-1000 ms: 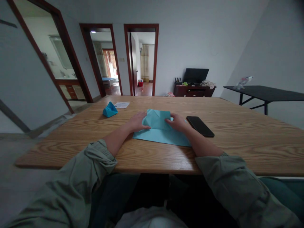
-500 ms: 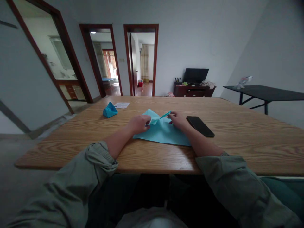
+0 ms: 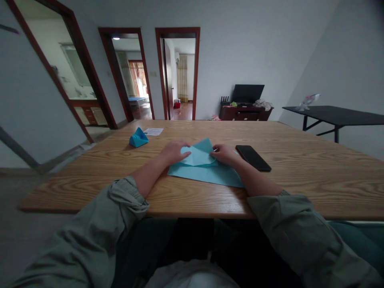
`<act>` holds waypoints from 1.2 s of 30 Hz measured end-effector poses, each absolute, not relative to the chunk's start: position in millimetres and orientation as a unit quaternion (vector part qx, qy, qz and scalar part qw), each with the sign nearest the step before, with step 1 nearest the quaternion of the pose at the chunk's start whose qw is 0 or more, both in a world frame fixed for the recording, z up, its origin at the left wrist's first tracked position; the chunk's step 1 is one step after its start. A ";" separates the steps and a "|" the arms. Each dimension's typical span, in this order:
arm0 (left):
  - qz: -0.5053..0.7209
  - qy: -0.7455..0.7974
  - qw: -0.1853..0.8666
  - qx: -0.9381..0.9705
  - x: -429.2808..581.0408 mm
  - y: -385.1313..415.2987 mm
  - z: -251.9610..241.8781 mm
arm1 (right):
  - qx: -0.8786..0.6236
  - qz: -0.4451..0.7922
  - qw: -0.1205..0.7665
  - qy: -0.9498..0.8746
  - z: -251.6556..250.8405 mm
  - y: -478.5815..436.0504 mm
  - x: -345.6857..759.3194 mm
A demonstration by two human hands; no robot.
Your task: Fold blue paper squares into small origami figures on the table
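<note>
Blue paper partly folded, top flap not yet flattened: we see our left hand flat upon it, fingers together, and our right hand narrowly pinching its edge.

You had two hands on the paper, your left hand and your right hand, and one sheet of blue paper under them. The worktop carried one folded blue paper shape, one white paper slip and one smartphone. Beyond it stood three doorways, one black side table and one television.
</note>
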State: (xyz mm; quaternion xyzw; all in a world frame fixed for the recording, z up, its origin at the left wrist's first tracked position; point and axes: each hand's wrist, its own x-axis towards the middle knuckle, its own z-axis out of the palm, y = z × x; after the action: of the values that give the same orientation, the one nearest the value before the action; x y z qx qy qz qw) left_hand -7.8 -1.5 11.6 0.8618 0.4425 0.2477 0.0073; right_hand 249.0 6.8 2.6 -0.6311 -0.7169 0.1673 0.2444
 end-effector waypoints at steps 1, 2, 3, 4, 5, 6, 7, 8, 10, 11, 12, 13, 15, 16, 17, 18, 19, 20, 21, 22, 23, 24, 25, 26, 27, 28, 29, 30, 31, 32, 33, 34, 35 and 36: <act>0.264 0.492 -0.011 0.829 -16.0 6.2 10.1 | -0.634 0.157 0.236 -0.720 2.5 7.0 249.8; 0.263 0.540 -0.008 0.800 -23.8 13.5 8.0 | -0.634 0.147 0.229 -0.724 2.5 6.7 250.3; 0.254 0.582 0.015 0.772 -30.6 20.0 5.5 | -0.631 0.137 0.224 -0.730 2.6 6.0 250.7; 0.241 0.611 0.048 0.752 -35.9 25.4 2.9 | -0.627 0.125 0.219 -0.737 2.7 5.1 250.9; 0.229 0.630 0.075 0.739 -39.5 29.5 0.3 | -0.622 0.113 0.215 -0.745 2.8 4.0 251.1; 0.223 0.639 0.099 0.729 -41.4 32.3 -1.8 | -0.614 0.103 0.210 -0.754 2.8 3.0 251.1; 0.222 0.641 0.115 0.726 -41.5 33.8 -3.5 | -0.608 0.095 0.206 -0.761 2.8 2.0 251.2; 0.226 0.636 0.122 0.727 -40.4 34.4 -4.6 | -0.601 0.087 0.204 -0.768 2.9 1.2 251.2; 0.243 0.612 0.118 0.743 -35.6 33.0 -5.5 | -0.585 0.072 0.203 -0.782 3.1 0.0 251.1; 0.252 0.594 0.111 0.756 -32.8 31.6 -5.5 | -0.575 0.063 0.204 -0.790 3.5 -0.4 251.0; 0.261 0.573 0.103 0.770 -30.2 29.8 -5.3 | -0.563 0.055 0.204 -0.799 3.9 -0.8 250.9; 0.270 0.551 0.096 0.784 -28.1 27.9 -5.0 | -0.552 0.048 0.202 -0.808 4.4 -1.2 250.8; 0.282 0.506 0.093 0.810 -25.2 23.9 -4.4 | -0.533 0.037 0.194 -0.823 5.4 -2.0 250.6; 0.282 0.488 0.094 0.820 -24.4 22.0 -4.1 | -0.528 0.031 0.190 -0.827 5.8 -2.5 250.3; 0.280 0.475 0.097 0.829 -23.9 20.2 -3.7 | -0.523 0.027 0.184 -0.832 6.1 -2.9 249.9; 0.274 0.467 0.101 0.835 -23.5 18.5 -3.2 | -0.521 0.023 0.179 -0.835 6.3 -3.4 249.5; 0.267 0.463 0.104 0.839 -23.2 16.9 -2.6 | -0.518 0.021 0.172 -0.837 6.4 -3.9 248.8; 0.261 0.463 0.106 0.841 -22.8 15.5 -1.8 | -0.515 0.019 0.166 -0.841 6.5 -4.4 248.0; 0.256 0.464 0.106 0.842 -22.5 14.2 -0.8 | -0.511 0.019 0.158 -0.844 6.6 -4.9 247.1; 0.250 0.466 0.104 0.842 -22.1 13.1 0.2 | -0.509 0.020 0.148 -0.848 6.7 -5.5 246.1; 0.241 0.468 0.099 0.845 -21.6 12.1 1.3 | -0.508 0.023 0.137 -0.850 7.0 -6.1 245.1; 0.227 0.473 0.093 0.846 -21.1 11.3 2.3 | -0.507 0.025 0.127 -0.852 7.4 -6.7 244.2; 0.209 0.477 0.087 0.849 -20.6 10.7 3.1 | -0.505 0.027 0.119 -0.854 7.9 -7.3 243.4; 0.188 0.479 0.084 0.854 -20.0 10.2 3.7 | -0.503 0.027 0.113 -0.856 8.4 -7.8 242.8; 0.169 0.474 0.084 0.860 -19.4 10.0 3.9 | -0.500 0.026 0.109 -0.859 8.9 -8.2 242.3; 0.156 0.463 0.087 0.868 -18.7 9.9 3.8 | -0.494 0.024 0.109 -0.862 9.3 -8.5 242.0; 0.150 0.447 0.093 0.877 -18.0 10.1 3.5 | -0.487 0.022 0.109 -0.866 9.6 -8.5 241.8; 0.151 0.427 0.098 0.886 -17.3 10.3 2.9 | -0.479 0.019 0.109 -0.871 9.8 -8.4 241.5; 0.152 0.408 0.101 0.895 -16.7 10.6 2.2 | -0.472 0.016 0.109 -0.875 9.7 -8.2 241.2; 0.152 0.393 0.103 0.901 -16.2 10.9 1.5 | -0.465 0.013 0.108 -0.878 9.5 -7.9 240.8; 0.148 0.382 0.103 0.906 -15.8 11.2 0.9 | -0.461 0.010 0.105 -0.881 9.2 -7.5 240.3; 0.141 0.375 0.102 0.910 -15.4 11.4 0.5 | -0.458 0.008 0.102 -0.883 8.7 -7.2 239.6; 0.131 0.374 0.100 0.913 -15.2 11.5 0.4 | -0.458 0.005 0.098 -0.883 8.3 -7.1 238.8; 0.120 0.376 0.098 0.914 -15.0 11.2 0.8 | -0.458 0.003 0.095 -0.884 7.9 -7.2 237.9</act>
State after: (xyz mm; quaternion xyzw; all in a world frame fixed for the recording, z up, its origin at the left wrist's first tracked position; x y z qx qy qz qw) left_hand -15.0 11.2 0.8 0.9137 0.3756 0.1203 0.0978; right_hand 237.9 -7.2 7.9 -0.4578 -0.8840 0.0032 0.0946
